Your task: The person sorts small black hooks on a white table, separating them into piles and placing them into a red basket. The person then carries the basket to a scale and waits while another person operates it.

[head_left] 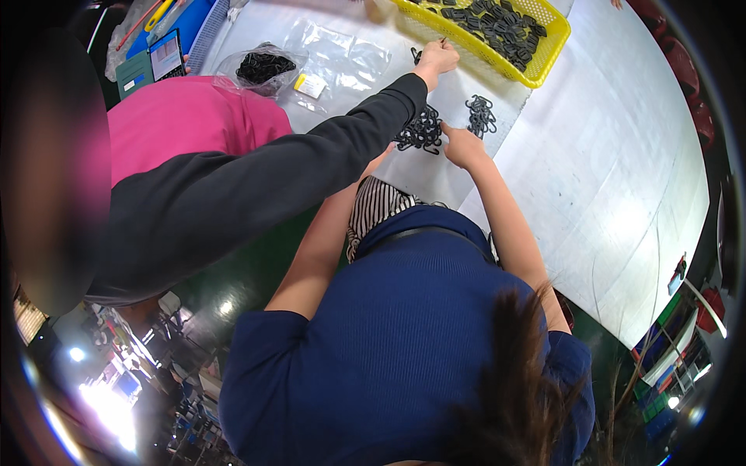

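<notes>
My right hand (464, 147) rests at the right edge of a loose pile of small black hook-shaped pieces (420, 130) on the white table. One finger stretches out and touches the pile, and nothing shows in its grip. My left hand (378, 161) is at the pile's near left side, mostly covered by a co-worker's dark sleeve (334, 147), so its fingers are hidden. Right of the pile lies a smaller group of the black hooks (481, 116). Above the pile, the co-worker's hand (440, 59) pinches something small, with a few black pieces beside it.
A yellow basket (536, 78) of black parts stands at the back. On the left, a plastic bag of black pieces (266, 68) sits near clear bags (342, 50) and a phone in a green case (165, 58). The co-worker's arm crosses over my left forearm. White table (598, 163) extends right.
</notes>
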A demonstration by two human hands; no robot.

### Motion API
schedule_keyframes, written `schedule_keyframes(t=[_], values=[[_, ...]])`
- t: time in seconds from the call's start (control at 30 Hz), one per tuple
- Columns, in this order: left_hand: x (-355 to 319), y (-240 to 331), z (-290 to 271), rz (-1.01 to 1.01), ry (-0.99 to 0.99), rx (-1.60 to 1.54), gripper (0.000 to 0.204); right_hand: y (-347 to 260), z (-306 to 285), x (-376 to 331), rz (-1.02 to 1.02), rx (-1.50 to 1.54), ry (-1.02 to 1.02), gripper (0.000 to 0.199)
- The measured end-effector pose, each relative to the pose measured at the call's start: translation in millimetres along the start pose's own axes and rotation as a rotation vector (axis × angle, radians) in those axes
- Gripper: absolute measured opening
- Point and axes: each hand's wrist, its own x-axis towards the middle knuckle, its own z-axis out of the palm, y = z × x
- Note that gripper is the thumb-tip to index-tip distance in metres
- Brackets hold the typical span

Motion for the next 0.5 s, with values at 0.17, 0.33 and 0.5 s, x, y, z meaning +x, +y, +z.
schedule_keyframes(t=[0.17, 0.33, 0.5], values=[[0, -2, 2, -0.006, 0.001, 0.051, 0.071, 4, 5, -2, -0.018, 0.003, 0.032, 0.059], [5, 5, 2, 0.017, -0.022, 0.093, 0.073, 7, 2, -6, -0.008, 0.015, 0.031, 0.054], [2, -2, 2, 0.006, -0.013, 0.058, 0.074, 8, 9, -10, -0.071, 0.138, 0.191, 0.047]])
